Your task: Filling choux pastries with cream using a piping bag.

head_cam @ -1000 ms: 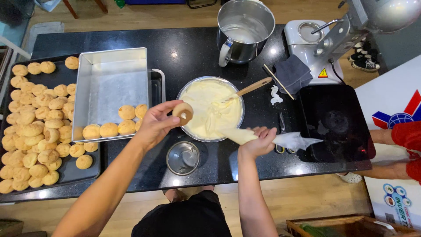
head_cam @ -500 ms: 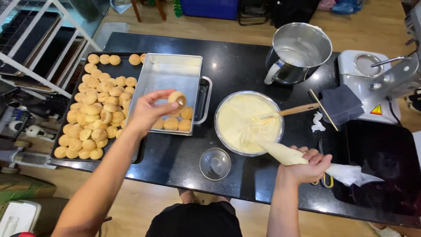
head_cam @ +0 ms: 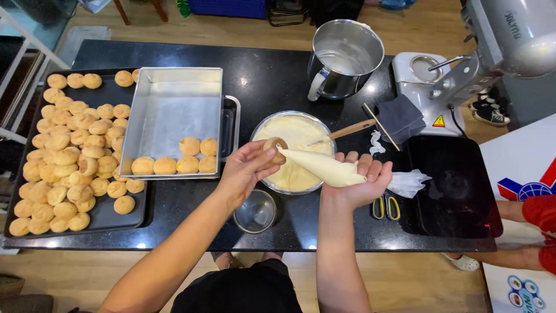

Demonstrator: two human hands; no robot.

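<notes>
Filling is the step we have in hand: our left hand (head_cam: 246, 171) pinches a small round puff (head_cam: 276, 149) between thumb and fingertips, its underside turned toward the tip of the piping bag (head_cam: 324, 166), which our right hand (head_cam: 364, 182) grips closed around its fat end, the twisted tail trailing out to the right. Tip and puff meet just over the near rim of the cream bowl (head_cam: 260, 128), at the middle of the black counter (head_cam: 266, 75). We judge the nozzle is touching or just entering the shell, though we cannot tell how deep. The next move calls for a steady squeeze from the right hand while the left keeps the puff from tilting. Filled puffs line the near edge of the metal pan (head_cam: 174, 104) toward the left; unfilled ones crowd the dark tray (head_cam: 130, 211) at the left edge.
</notes>
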